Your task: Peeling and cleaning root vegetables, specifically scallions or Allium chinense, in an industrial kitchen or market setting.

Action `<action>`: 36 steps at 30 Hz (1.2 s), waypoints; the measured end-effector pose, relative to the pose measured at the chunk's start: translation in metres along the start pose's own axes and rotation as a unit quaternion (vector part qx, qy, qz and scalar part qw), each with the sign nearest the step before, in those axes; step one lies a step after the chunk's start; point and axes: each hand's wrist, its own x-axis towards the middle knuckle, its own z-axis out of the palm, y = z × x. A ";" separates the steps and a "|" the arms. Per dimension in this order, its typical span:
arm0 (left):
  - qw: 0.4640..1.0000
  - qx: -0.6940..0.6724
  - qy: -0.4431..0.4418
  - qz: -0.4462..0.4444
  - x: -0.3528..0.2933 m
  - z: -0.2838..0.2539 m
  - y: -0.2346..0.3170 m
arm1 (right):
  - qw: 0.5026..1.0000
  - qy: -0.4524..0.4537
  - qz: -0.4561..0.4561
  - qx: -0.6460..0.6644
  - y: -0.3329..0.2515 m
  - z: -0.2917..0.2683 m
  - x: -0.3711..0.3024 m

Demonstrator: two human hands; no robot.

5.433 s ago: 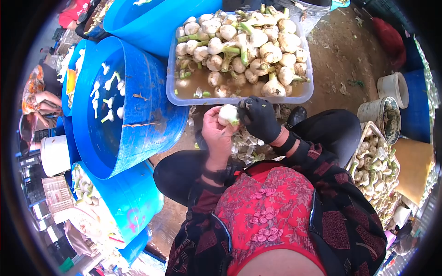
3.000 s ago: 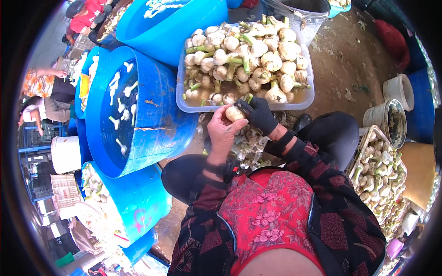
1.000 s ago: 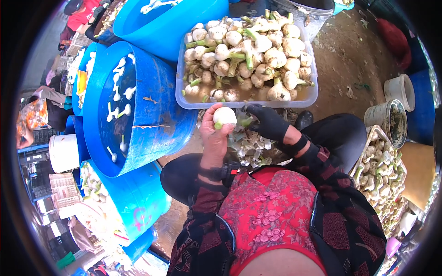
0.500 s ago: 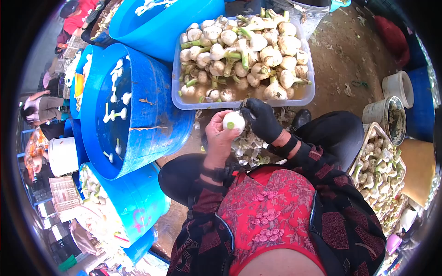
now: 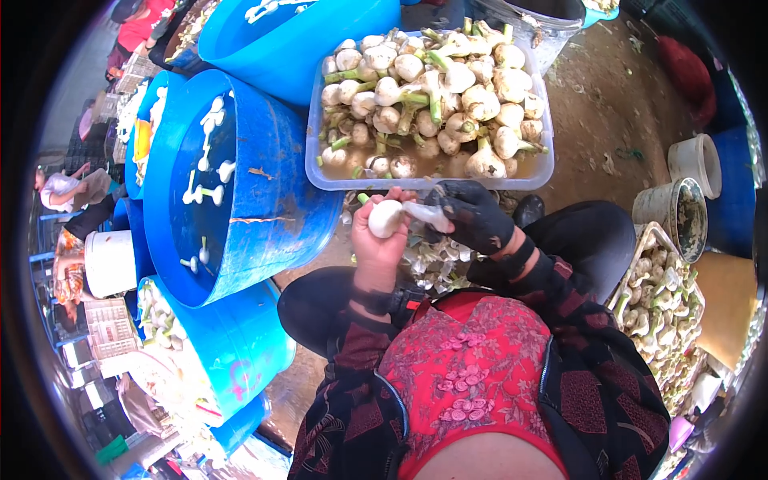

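A white garlic bulb (image 5: 386, 218) with a short green stem stub is gripped in the bare fingers of my left hand (image 5: 376, 244). Beside it, my right hand (image 5: 476, 218), in a black glove, is closed on a pale, thin strip of garlic skin (image 5: 430, 216) that reaches to the bulb. Both hands are just in front of a clear plastic tub (image 5: 352, 184), heaped with muddy garlic bulbs (image 5: 448, 88) standing in brownish water. Loose peelings (image 5: 436, 262) lie below my hands, between my knees.
At left stands a large blue barrel (image 5: 276, 192) of water with peeled bulbs floating. Another blue barrel (image 5: 240, 344) holds pale bulbs. On the right are a crate of garlic (image 5: 660, 296) and a dirty white bucket (image 5: 676, 212). People (image 5: 68, 256) sit far left.
The bulb has turned from its cut green end facing up to lying sideways. A strip of skin now stretches from it to my right hand, which has shifted slightly right.
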 end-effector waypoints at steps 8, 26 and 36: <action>0.989 -0.060 0.136 0.007 0.008 -0.001 0.032 | 0.940 -0.260 0.219 -0.009 0.016 0.000 -0.023; 0.231 0.972 -0.033 -0.004 0.107 0.027 0.009 | 0.943 -0.164 0.282 -0.070 0.057 0.005 -0.035; 0.404 0.899 0.097 0.140 0.114 0.000 0.019 | 0.958 -0.065 0.273 -0.054 0.046 -0.001 -0.030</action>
